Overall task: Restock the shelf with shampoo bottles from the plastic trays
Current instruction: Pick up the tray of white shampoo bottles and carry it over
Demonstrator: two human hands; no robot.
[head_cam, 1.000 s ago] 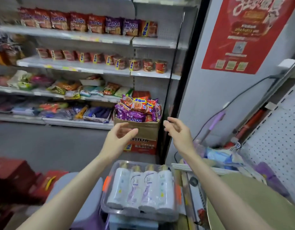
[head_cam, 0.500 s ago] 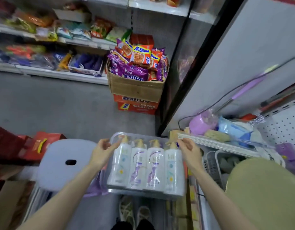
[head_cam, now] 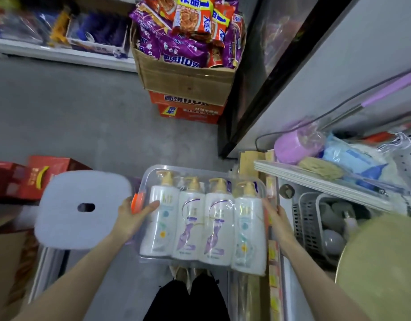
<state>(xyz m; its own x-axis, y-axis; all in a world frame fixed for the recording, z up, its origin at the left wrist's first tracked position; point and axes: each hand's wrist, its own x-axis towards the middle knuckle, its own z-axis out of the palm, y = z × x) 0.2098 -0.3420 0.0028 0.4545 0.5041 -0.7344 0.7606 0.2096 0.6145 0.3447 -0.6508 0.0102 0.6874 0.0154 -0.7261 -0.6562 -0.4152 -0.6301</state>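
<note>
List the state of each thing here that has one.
plastic tray: held at both short sides, clear lid apparently on.
shampoo bottles: four, lying side by side inside, pumps pointing away.
left hand: gripping the tray's left edge.
right hand: gripping the tray's right edge.
cardboard box: open, heaped with snack packs.

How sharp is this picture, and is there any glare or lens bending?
Head view: soft all over, so the print on the shampoo bottles is unreadable. Head view: pale glare streaks lie on the clear tray, which the left hand and right hand hold. Head view: the wide lens slants and bows the black door frame. Head view: light is dim and even, without hard shadows.
</note>
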